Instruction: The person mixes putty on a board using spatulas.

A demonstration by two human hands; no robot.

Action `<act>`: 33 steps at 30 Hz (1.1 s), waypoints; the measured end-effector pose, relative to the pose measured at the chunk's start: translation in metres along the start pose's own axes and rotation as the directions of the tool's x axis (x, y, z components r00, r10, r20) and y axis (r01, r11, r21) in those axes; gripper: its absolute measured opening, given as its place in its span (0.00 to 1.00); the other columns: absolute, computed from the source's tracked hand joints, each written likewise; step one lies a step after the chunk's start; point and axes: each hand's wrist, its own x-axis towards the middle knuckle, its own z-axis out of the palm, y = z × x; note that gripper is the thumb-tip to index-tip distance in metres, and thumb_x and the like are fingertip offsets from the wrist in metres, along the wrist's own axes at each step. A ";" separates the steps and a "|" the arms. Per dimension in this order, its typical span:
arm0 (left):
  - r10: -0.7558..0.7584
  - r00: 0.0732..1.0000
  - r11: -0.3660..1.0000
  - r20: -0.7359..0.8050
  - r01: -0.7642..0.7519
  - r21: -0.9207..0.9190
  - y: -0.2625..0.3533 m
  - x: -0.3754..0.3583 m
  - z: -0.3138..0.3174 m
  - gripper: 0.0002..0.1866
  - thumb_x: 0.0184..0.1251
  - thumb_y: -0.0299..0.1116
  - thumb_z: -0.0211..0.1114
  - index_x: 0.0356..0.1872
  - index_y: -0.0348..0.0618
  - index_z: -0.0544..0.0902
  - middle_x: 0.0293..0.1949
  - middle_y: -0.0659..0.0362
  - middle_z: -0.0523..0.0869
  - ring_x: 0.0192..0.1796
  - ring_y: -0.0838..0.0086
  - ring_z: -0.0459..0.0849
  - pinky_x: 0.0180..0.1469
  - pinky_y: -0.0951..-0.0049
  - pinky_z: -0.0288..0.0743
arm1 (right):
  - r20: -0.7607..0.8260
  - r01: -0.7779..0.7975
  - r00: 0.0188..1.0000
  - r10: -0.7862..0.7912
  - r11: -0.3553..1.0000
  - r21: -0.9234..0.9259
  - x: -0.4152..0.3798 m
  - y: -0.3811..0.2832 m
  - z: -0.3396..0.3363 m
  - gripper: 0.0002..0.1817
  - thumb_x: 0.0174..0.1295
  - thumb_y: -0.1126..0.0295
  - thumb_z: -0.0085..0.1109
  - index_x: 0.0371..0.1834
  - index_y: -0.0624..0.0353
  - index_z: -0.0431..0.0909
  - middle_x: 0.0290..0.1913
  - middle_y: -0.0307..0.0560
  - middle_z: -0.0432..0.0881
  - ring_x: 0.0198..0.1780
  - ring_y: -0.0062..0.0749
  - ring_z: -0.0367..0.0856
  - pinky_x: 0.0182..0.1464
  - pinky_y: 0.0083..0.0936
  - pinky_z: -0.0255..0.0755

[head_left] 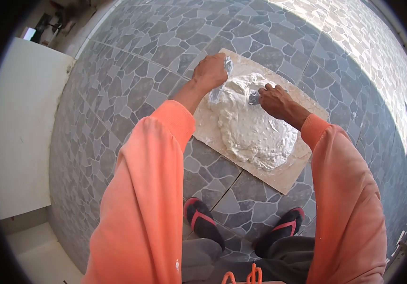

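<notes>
A mound of wet white paste (255, 128) lies spread over a beige square board (279, 182) on the floor. My left hand (210, 72) is closed around a metal trowel (218, 92), whose blade touches the upper left edge of the paste. Over the upper right part of the mound, my right hand (275, 100) grips a smaller metal scraper (254, 98). Its blade is at the surface of the paste, partly hidden by my fingers.
Stone-patterned tiles (132, 85) surround the board. My feet in red-strapped sandals (201, 217) stand near its lower edge. A pale panel (23, 128) rises at the left. Sunlight falls across the upper right floor.
</notes>
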 end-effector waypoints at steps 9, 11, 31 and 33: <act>-0.010 1.000 1.000 -0.001 0.010 0.000 -0.006 0.004 0.002 0.18 0.57 0.25 0.57 0.50 0.35 0.78 0.47 0.37 0.85 0.53 0.42 0.84 0.55 0.51 0.78 | -0.085 -0.041 0.996 0.040 0.999 -0.004 0.000 0.003 -0.001 0.09 0.67 0.70 0.55 0.41 0.62 0.83 0.50 0.50 0.79 0.58 0.41 0.75 0.55 0.39 0.72; 0.001 1.000 1.000 0.003 -0.001 -0.004 -0.008 0.002 0.005 0.18 0.57 0.25 0.56 0.50 0.35 0.78 0.47 0.37 0.85 0.53 0.42 0.83 0.55 0.51 0.78 | -0.001 -0.024 1.000 0.024 1.000 -0.004 -0.005 0.005 -0.011 0.10 0.67 0.70 0.55 0.41 0.63 0.83 0.50 0.50 0.79 0.58 0.41 0.75 0.55 0.38 0.72; 0.017 1.000 1.000 -0.005 -0.017 -0.012 0.002 0.003 0.003 0.15 0.56 0.24 0.57 0.46 0.34 0.78 0.45 0.38 0.85 0.51 0.42 0.84 0.54 0.51 0.79 | -0.006 0.003 1.000 -0.002 1.000 0.026 -0.003 -0.001 -0.010 0.09 0.65 0.70 0.58 0.36 0.60 0.88 0.50 0.49 0.81 0.55 0.41 0.77 0.51 0.39 0.74; 0.003 0.999 1.000 0.033 -0.002 -0.026 0.002 0.004 0.004 0.16 0.56 0.25 0.57 0.47 0.35 0.78 0.47 0.38 0.85 0.52 0.42 0.84 0.55 0.51 0.78 | 0.011 -0.027 1.000 0.027 1.000 -0.010 -0.007 0.008 -0.032 0.09 0.65 0.71 0.56 0.36 0.60 0.86 0.50 0.49 0.81 0.57 0.40 0.77 0.51 0.39 0.74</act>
